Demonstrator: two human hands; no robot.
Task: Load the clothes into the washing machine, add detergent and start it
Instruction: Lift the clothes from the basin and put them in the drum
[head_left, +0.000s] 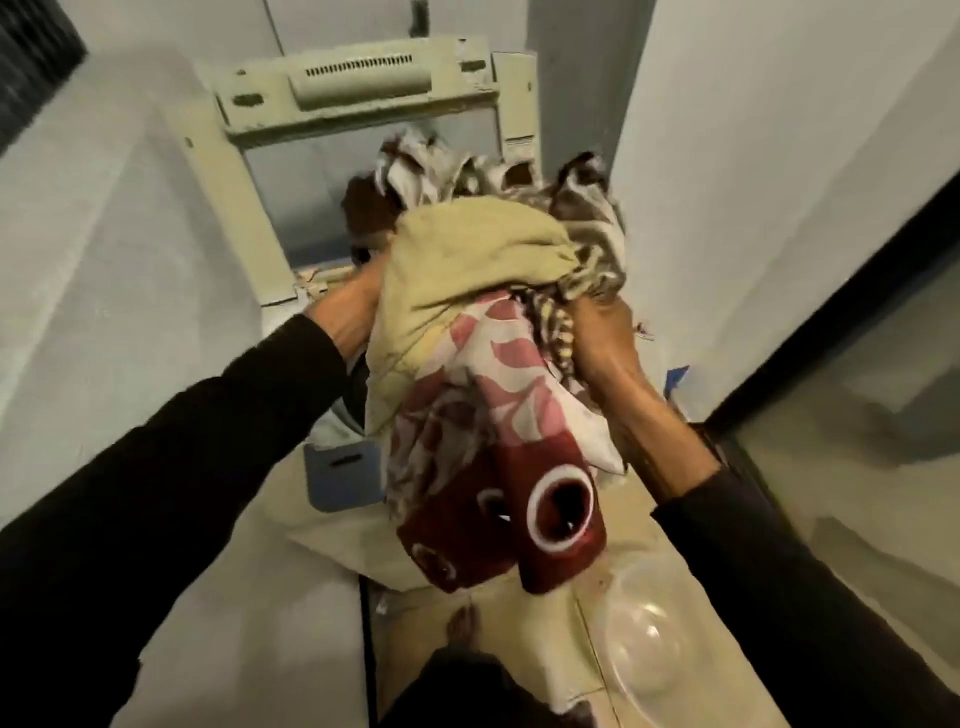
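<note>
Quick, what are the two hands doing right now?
Left hand: closed on the bundle of clothes.
Right hand: closed on the same bundle.

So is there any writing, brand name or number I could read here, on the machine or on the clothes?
None can be read.
Small white sticker on the pale top-loading washing machine's raised lid: it may carry print, but it is too small and blurred to read.
Dark red cloth with white rings in the held bundle: a pattern only, no letters.
</note>
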